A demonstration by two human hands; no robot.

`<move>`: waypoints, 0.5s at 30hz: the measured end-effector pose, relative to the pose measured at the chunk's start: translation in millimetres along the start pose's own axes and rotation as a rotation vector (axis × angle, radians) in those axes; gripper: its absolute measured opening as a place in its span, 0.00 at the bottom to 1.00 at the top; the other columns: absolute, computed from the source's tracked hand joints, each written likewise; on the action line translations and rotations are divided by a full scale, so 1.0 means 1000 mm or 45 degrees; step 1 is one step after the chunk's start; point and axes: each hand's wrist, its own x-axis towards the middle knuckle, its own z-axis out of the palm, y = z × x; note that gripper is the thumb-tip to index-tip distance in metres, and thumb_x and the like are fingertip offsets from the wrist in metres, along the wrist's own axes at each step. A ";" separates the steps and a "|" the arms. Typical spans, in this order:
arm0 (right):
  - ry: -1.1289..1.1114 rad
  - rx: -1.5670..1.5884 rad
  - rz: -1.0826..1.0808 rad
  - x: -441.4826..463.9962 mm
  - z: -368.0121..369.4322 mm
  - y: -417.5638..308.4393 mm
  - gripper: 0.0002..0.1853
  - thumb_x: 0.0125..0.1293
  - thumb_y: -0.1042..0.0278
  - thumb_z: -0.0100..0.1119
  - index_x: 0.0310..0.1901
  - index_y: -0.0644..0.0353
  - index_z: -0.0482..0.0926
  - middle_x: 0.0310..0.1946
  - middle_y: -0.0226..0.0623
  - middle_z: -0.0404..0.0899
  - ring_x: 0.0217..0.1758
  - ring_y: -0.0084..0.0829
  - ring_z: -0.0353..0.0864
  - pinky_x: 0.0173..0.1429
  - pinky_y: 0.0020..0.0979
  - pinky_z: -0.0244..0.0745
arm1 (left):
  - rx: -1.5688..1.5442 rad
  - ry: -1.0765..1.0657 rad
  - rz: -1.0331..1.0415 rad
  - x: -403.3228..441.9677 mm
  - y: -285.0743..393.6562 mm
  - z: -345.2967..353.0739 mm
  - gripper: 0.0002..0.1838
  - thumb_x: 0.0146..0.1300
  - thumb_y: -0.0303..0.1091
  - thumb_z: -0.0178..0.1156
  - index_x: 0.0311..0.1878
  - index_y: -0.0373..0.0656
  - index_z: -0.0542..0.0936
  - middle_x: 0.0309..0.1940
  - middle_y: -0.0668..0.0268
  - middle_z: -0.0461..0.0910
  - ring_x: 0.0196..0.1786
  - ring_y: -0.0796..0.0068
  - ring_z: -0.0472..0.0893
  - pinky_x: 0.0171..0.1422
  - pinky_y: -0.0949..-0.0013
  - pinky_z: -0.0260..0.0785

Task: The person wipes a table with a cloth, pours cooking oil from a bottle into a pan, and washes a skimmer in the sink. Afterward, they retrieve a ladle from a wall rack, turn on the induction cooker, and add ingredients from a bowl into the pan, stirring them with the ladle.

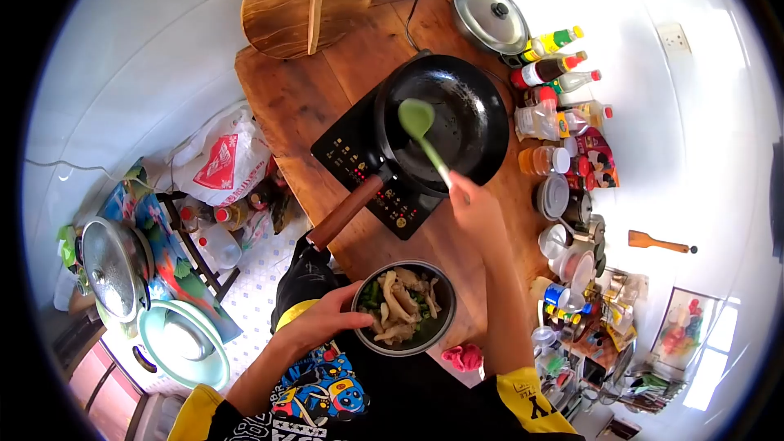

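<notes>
My left hand [333, 317] grips the near-left side of a metal bowl [443, 328], thumb over its rim. In the bowl lie pale brown strips of food [400, 298] and chopped green pieces. My right hand [477, 214] is closed around the handle of a green spatula [417, 118], whose head is over the inside of a black wok [478, 110]. Whether the spatula touches the wok is unclear. The wok, its inside dark and shiny, sits on a black induction cooker [347, 153] with lit red indicators. Its wooden handle [347, 212] points towards my left side.
A wooden table [335, 86] carries the cooker. A round wooden lid [273, 4] leans at the back left; a lidded pot [490, 16] stands back right. Bottles [543, 71] and jars line the right side. Lower left are a glass-lidded pan [110, 269] and a pale green basin [216, 367].
</notes>
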 end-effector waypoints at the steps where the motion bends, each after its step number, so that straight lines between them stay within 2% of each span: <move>1: -0.039 -0.078 -0.010 -0.017 -0.007 0.004 0.16 0.68 0.60 0.50 0.53 0.50 0.79 0.40 0.48 0.81 0.44 0.50 0.80 0.48 0.43 0.75 | 0.006 0.004 0.011 0.000 -0.004 -0.004 0.35 0.58 0.33 0.66 0.67 0.35 0.64 0.58 0.63 0.74 0.58 0.76 0.74 0.66 0.71 0.66; 3: -0.073 -0.157 -0.034 -0.024 -0.024 0.003 0.16 0.68 0.60 0.50 0.53 0.50 0.79 0.40 0.48 0.81 0.44 0.50 0.80 0.48 0.43 0.75 | 0.015 0.009 0.037 0.002 -0.002 -0.004 0.35 0.58 0.33 0.66 0.67 0.36 0.64 0.57 0.63 0.74 0.58 0.76 0.74 0.66 0.71 0.65; 5: -0.078 -0.169 0.200 -0.028 -0.036 0.002 0.16 0.67 0.59 0.50 0.53 0.50 0.79 0.40 0.48 0.81 0.44 0.50 0.80 0.48 0.43 0.75 | -0.142 0.079 -0.015 0.001 -0.002 0.002 0.36 0.54 0.34 0.68 0.65 0.34 0.65 0.57 0.60 0.75 0.58 0.71 0.76 0.65 0.67 0.68; 6: -0.078 -0.166 0.211 -0.022 -0.032 0.005 0.16 0.67 0.59 0.50 0.53 0.50 0.79 0.40 0.48 0.81 0.44 0.50 0.80 0.48 0.43 0.75 | -0.140 0.078 -0.026 0.001 -0.004 0.002 0.36 0.54 0.34 0.68 0.65 0.34 0.65 0.57 0.60 0.75 0.58 0.71 0.76 0.65 0.67 0.68; 8: 0.137 -0.046 0.098 0.005 -0.011 0.018 0.16 0.67 0.58 0.51 0.53 0.50 0.79 0.38 0.47 0.82 0.42 0.50 0.81 0.47 0.44 0.75 | -0.132 0.017 -0.003 0.006 -0.007 -0.001 0.36 0.55 0.33 0.67 0.65 0.34 0.64 0.57 0.60 0.74 0.58 0.71 0.75 0.66 0.67 0.67; 9: 0.236 0.034 -0.098 0.011 0.003 0.029 0.17 0.67 0.57 0.51 0.53 0.50 0.79 0.36 0.48 0.82 0.41 0.51 0.81 0.47 0.44 0.75 | -0.126 0.014 -0.003 0.008 -0.004 0.001 0.36 0.55 0.33 0.67 0.65 0.34 0.64 0.57 0.60 0.74 0.58 0.71 0.75 0.66 0.67 0.67; 10: 0.238 0.035 -0.099 0.007 0.001 0.021 0.17 0.67 0.57 0.51 0.53 0.50 0.79 0.36 0.48 0.82 0.41 0.51 0.81 0.47 0.44 0.75 | -0.042 -0.003 -0.003 0.009 -0.002 0.005 0.35 0.56 0.33 0.66 0.66 0.35 0.64 0.58 0.62 0.74 0.59 0.73 0.74 0.66 0.68 0.66; 12: -0.015 -0.186 -0.004 -0.012 -0.013 0.003 0.17 0.67 0.57 0.50 0.53 0.50 0.79 0.36 0.48 0.82 0.41 0.51 0.80 0.47 0.44 0.75 | 0.041 -0.020 -0.008 0.011 -0.003 0.007 0.34 0.58 0.33 0.65 0.67 0.36 0.64 0.58 0.64 0.74 0.60 0.74 0.73 0.66 0.70 0.65; 15: -0.017 -0.182 0.078 -0.023 -0.032 0.008 0.16 0.66 0.57 0.51 0.53 0.48 0.79 0.36 0.49 0.82 0.41 0.52 0.80 0.46 0.46 0.75 | 0.046 -0.044 0.004 0.014 -0.006 0.005 0.34 0.58 0.33 0.64 0.67 0.37 0.64 0.58 0.64 0.74 0.60 0.73 0.73 0.66 0.69 0.66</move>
